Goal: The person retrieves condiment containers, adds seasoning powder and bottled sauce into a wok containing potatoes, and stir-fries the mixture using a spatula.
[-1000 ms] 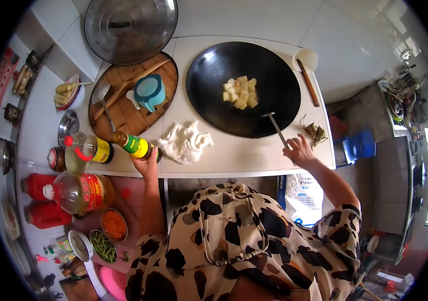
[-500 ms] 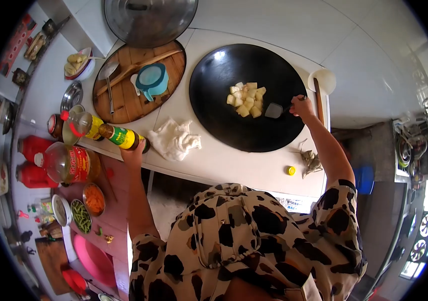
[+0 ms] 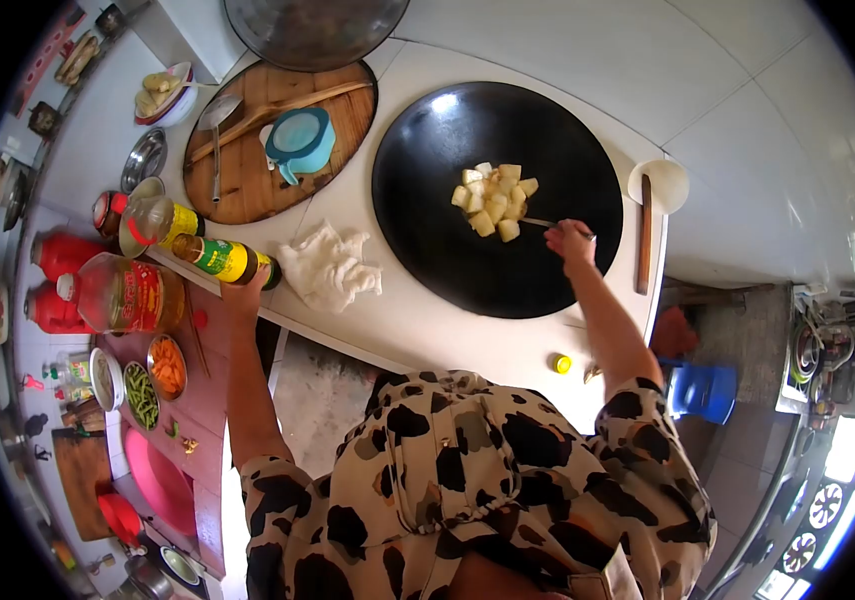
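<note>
My left hand (image 3: pixel 244 290) is closed around a dark sauce bottle (image 3: pixel 222 259) with a yellow and green label, near the counter's left edge. A white cloth (image 3: pixel 329 267) lies crumpled just right of it. Inside the large black wok (image 3: pixel 427 255), pale chunks of potato (image 3: pixel 492 200) sit in a heap. My right hand (image 3: pixel 571 243) grips a spatula (image 3: pixel 539 222) over the wok's right side. The spatula's metal end reaches the right edge of the heap, and its blade is mostly hidden by the chunks.
A round wooden board (image 3: pixel 247 190) at the back left bears a teal lidded container (image 3: pixel 301 140) and a ladle (image 3: pixel 215 150). Oil jugs (image 3: pixel 132 292) and bowls of cut carrot (image 3: pixel 166 367) and green vegetable (image 3: pixel 141 396) stand left. A yellow cap (image 3: pixel 561 363) lies in front.
My right hand has moved left and towards me, bringing the spatula from beside the potato chunks into their edge. My left hand keeps hold of the bottle. The view has shifted slightly.
</note>
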Tool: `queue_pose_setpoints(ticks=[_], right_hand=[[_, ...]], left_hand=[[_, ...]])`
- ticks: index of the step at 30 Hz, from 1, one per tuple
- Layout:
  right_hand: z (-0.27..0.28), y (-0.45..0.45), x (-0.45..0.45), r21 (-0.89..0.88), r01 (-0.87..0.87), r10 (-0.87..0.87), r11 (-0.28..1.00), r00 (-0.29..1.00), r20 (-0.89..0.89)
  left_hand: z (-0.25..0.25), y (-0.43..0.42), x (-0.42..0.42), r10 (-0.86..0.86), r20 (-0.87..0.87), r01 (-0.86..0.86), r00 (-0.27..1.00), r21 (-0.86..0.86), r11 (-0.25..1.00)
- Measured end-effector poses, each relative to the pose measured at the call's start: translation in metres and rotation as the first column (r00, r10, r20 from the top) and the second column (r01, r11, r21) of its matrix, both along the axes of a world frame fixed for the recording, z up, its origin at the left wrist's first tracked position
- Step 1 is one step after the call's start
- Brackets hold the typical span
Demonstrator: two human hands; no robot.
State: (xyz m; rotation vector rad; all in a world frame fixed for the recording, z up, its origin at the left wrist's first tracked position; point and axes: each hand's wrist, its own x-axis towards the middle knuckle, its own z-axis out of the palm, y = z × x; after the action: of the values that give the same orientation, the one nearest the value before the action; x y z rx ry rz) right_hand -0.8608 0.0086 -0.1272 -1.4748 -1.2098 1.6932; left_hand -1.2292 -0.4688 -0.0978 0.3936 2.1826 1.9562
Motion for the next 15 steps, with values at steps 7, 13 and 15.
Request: queue_pose_setpoints(ticks=[7,13,15], right_hand=[[-0.006,-0.015,-0.007,-0.096,0.071,-0.088,0.993,0.980,-0.181],[0.017,-0.005,0.033,-0.017,0.009,-0.011,1.000,0.993,-0.121],[0.024,0.000,0.040,0.005,-0.004,0.004,1.000,0.995,-0.103]], left_hand=[[0.005,0.002,0.006,0.005,-0.018,-0.004,1.000,0.027,1.000],[0.002,0.001,0.004,-0.031,-0.082,0.034,0.996,0.036,0.999],[0.000,0.001,0.004,-0.036,-0.072,0.040,0.997,0.056,0.998]])
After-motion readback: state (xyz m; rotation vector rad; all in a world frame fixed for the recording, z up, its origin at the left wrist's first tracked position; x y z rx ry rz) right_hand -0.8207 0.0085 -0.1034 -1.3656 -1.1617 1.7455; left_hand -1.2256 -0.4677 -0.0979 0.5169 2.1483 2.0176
